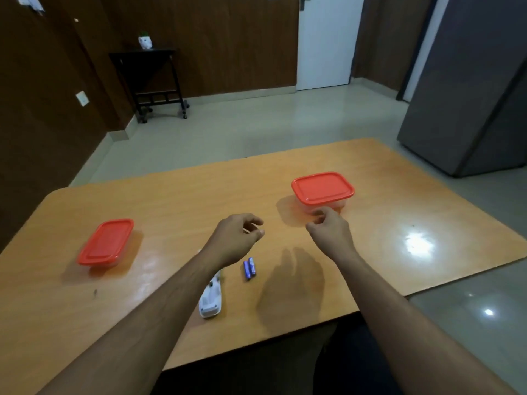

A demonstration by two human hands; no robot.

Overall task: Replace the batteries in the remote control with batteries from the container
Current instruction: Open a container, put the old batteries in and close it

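head: orange table (176, 195), tiled floor, brown walls | your L hand (236, 238) half-curled, holds nothing | R hand (330, 232) loose, empty, fingertips near right container (322, 189) | remote (211, 297), 2 batteries (249, 267) lie between your arms

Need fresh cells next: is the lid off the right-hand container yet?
No, the red lid sits closed on the right container, the right hand just before it.

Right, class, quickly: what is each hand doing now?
Left hand: loosely curled above the table, holding nothing visible.
Right hand: fingers curled, near the right container, nothing visibly held.
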